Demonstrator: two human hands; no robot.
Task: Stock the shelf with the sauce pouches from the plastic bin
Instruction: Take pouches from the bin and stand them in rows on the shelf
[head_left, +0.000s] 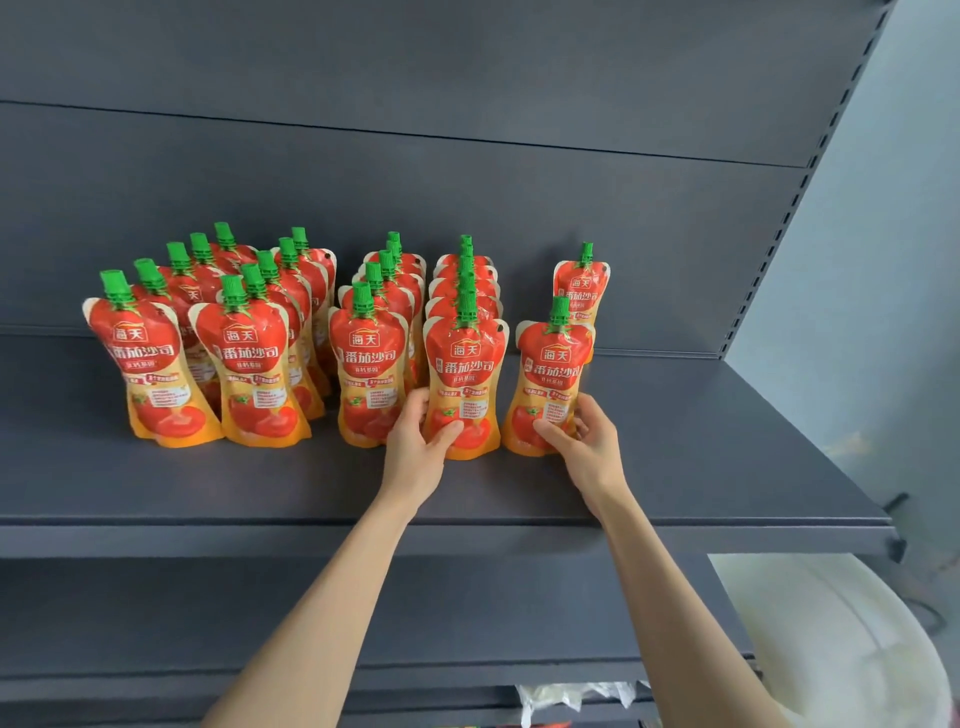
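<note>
Two red-and-orange tomato sauce pouches with green screw caps stand upright at the front of the dark grey metal shelf, one per hand: the left hand wraps the base of the fourth-row pouch, the right hand pinches the fifth-row pouch, likely steadying both, labels forward. A white plastic bin sits below right.
</note>
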